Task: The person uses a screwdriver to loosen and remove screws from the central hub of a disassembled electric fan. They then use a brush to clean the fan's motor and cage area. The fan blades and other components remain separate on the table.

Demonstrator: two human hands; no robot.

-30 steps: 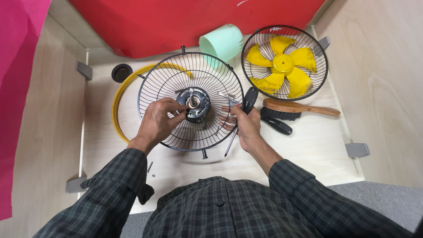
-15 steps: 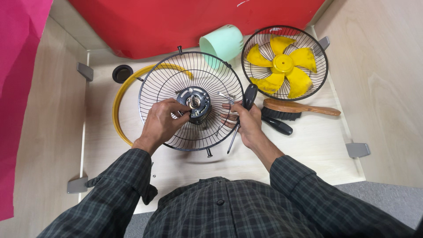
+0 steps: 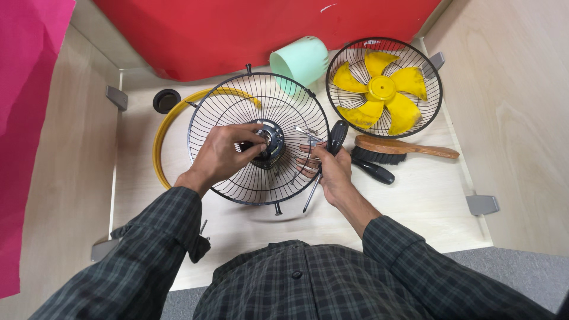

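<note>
grilles 2 [image 3: 258,139] | screwdrivers 2 [image 3: 332,148] | brush 1 [image 3: 403,149]

The left hand [image 3: 228,155] is creeping rightward over the hub [image 3: 268,142] of the black wire fan guard [image 3: 258,139], its fingers [image 3: 256,144] now pinching closer on the centre.

Fan parts, brush [image 3: 403,149] on wooden table [image 3: 427,195]

The person wears a dark plaid shirt, green-grey with thin pale lines, buttoned down the front with small dark buttons. Long sleeves reach both wrists; the left cuff hangs open and loose. The left hand [image 3: 222,155] and right hand [image 3: 332,169] are bare.
</note>
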